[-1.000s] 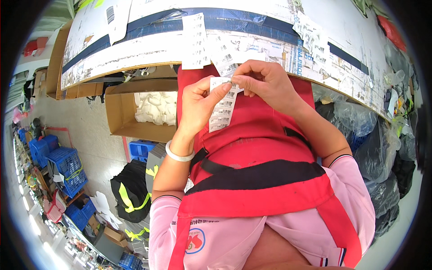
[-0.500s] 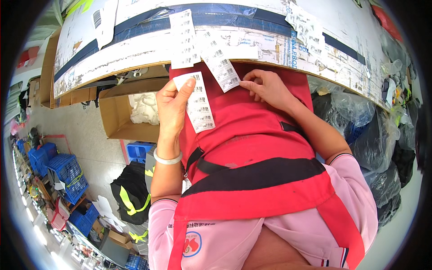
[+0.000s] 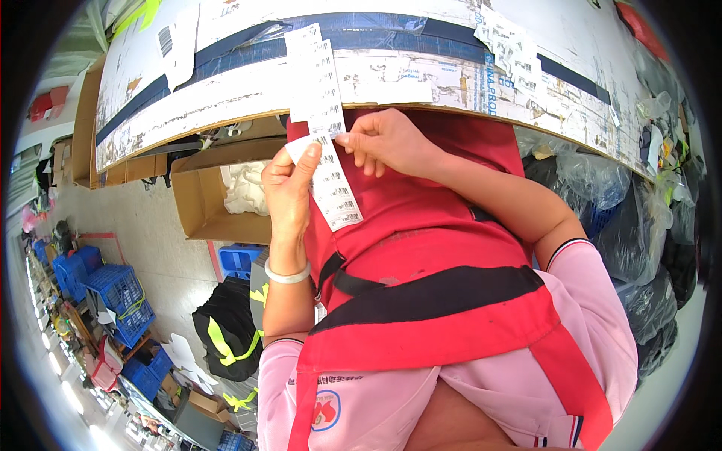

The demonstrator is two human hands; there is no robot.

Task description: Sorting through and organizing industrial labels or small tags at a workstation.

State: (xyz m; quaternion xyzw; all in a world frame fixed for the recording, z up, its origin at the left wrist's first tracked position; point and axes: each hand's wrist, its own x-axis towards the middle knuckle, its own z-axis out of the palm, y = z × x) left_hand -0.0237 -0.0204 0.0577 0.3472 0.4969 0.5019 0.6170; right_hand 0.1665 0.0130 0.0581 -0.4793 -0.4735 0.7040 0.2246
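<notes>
My left hand [image 3: 287,184] pinches a strip of white barcode labels [image 3: 337,192] between thumb and fingers, over the red apron [image 3: 414,195]. A second label strip [image 3: 326,83] runs up from it onto the worktop. My right hand [image 3: 395,141] is closed in a pinch at that second strip's lower right corner, beside my left thumb. The two strips meet nearly end to end; whether they overlap or touch there is hard to make out. Another label strip [image 3: 298,79] lies partly under the second one, on the worktop.
The worktop [image 3: 226,90] is a worn white board with blue tape, bearing more label sheets [image 3: 511,52]. Below its left edge stands an open cardboard box [image 3: 197,210] with white cloth [image 3: 247,188]. Plastic bags [image 3: 628,225] crowd the right; blue crates [image 3: 120,297] stand at the left.
My right hand has moved left, swinging the second strip from a slant to nearly in line with the strip in my left hand. My left hand has barely moved.
</notes>
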